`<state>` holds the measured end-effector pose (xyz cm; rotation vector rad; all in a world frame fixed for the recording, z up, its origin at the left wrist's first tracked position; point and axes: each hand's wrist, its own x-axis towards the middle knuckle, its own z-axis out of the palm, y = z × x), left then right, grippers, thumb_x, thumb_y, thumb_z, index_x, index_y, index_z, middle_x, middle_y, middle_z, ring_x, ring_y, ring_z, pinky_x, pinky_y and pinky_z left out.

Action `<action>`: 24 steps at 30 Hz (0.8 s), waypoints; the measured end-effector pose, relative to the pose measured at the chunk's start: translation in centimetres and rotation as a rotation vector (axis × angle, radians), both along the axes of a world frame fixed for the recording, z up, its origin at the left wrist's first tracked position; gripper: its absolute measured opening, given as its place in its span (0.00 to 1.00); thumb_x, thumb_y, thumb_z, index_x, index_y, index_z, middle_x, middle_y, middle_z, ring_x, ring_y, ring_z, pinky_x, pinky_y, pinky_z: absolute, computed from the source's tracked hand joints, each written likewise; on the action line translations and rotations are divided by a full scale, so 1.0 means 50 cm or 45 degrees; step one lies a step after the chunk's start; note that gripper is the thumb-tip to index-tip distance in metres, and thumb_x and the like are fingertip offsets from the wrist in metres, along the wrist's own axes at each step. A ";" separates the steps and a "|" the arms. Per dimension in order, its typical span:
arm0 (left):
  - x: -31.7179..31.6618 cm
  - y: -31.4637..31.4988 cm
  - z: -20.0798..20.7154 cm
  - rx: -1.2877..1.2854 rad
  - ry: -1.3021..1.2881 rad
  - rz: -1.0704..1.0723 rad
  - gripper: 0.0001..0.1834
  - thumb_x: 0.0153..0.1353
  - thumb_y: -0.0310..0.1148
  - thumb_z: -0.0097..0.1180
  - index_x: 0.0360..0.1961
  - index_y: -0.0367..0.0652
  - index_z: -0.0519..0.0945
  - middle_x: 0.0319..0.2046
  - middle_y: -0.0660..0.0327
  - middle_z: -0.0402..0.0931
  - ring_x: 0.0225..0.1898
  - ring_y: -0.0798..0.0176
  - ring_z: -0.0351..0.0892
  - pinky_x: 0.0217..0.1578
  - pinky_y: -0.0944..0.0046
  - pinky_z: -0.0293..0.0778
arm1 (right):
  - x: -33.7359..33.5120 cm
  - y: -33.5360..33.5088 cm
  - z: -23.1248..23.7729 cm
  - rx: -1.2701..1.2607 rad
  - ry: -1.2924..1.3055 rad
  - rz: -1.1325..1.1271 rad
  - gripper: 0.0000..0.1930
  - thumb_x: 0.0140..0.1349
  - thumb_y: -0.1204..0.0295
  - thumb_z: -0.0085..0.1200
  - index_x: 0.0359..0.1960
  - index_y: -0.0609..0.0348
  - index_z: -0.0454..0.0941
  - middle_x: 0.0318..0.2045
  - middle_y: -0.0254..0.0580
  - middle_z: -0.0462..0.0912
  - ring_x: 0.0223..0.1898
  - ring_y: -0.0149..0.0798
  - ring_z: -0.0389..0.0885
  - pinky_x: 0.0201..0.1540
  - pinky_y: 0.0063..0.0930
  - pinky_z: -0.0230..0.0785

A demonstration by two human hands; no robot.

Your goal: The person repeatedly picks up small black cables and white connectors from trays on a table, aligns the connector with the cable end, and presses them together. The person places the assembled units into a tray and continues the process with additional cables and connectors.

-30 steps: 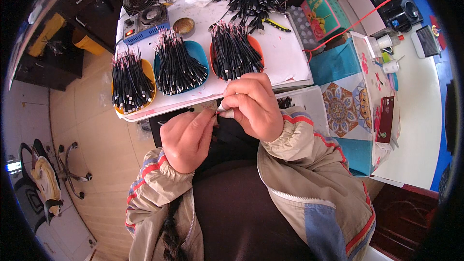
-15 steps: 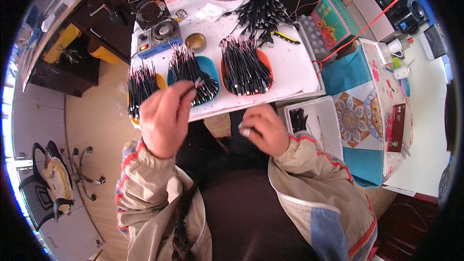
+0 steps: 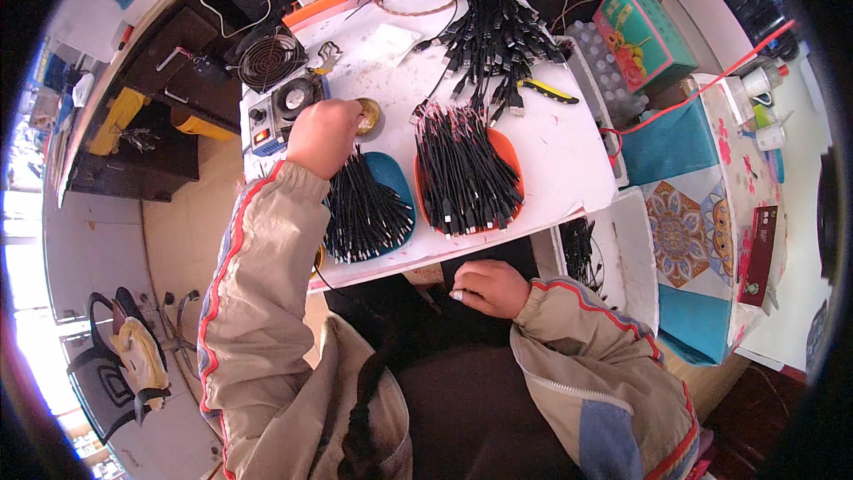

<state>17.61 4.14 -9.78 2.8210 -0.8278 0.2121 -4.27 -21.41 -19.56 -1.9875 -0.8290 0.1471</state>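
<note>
My left hand (image 3: pixel 324 135) is over the table's left part, fingers closed and bent toward a small round tin (image 3: pixel 368 116). Whatever the fingers hold is hidden behind the hand. Beneath its wrist, a blue tray (image 3: pixel 404 191) carries a bundle of short black cables (image 3: pixel 366 213) with stripped reddish ends facing away from me. An orange tray (image 3: pixel 515 160) to its right holds a similar cable bundle (image 3: pixel 466 169). Below the table's near edge, my right hand (image 3: pixel 493 289) rests with fingers curled. Something whitish shows at a fingertip; I cannot tell what.
Beside my left hand stands a blue box with a small fan (image 3: pixel 295 98), and behind it a round black fan grille (image 3: pixel 271 62). Further back lie more black cables (image 3: pixel 502 31), yellow-black cutters (image 3: pixel 548 91) and an orange power strip (image 3: pixel 313 5). A white bin (image 3: pixel 626 240) stands right.
My left hand has moved away from me, from the table's near edge to the round tin. My right hand has sunk slightly lower. The whole view has shifted a little.
</note>
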 end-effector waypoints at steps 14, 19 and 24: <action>0.039 -0.025 -0.045 -0.045 0.125 0.179 0.09 0.57 0.33 0.55 0.30 0.37 0.79 0.27 0.45 0.77 0.33 0.40 0.77 0.33 0.47 0.72 | 0.022 0.014 -0.028 -0.021 -0.029 -0.095 0.08 0.58 0.65 0.57 0.31 0.54 0.74 0.30 0.40 0.75 0.33 0.47 0.77 0.36 0.40 0.72; 0.041 -0.033 -0.050 0.013 0.135 0.278 0.09 0.57 0.35 0.55 0.31 0.39 0.80 0.28 0.46 0.78 0.33 0.41 0.77 0.34 0.47 0.73 | 0.026 0.015 -0.026 -0.042 -0.032 -0.098 0.08 0.58 0.64 0.56 0.31 0.54 0.74 0.30 0.42 0.75 0.32 0.48 0.78 0.35 0.42 0.72; 0.038 -0.041 -0.047 0.055 0.118 0.306 0.10 0.57 0.36 0.55 0.30 0.40 0.80 0.28 0.47 0.78 0.32 0.41 0.78 0.33 0.47 0.73 | 0.024 0.016 -0.026 -0.046 -0.005 -0.119 0.09 0.58 0.63 0.56 0.30 0.54 0.74 0.29 0.43 0.75 0.32 0.49 0.78 0.35 0.44 0.71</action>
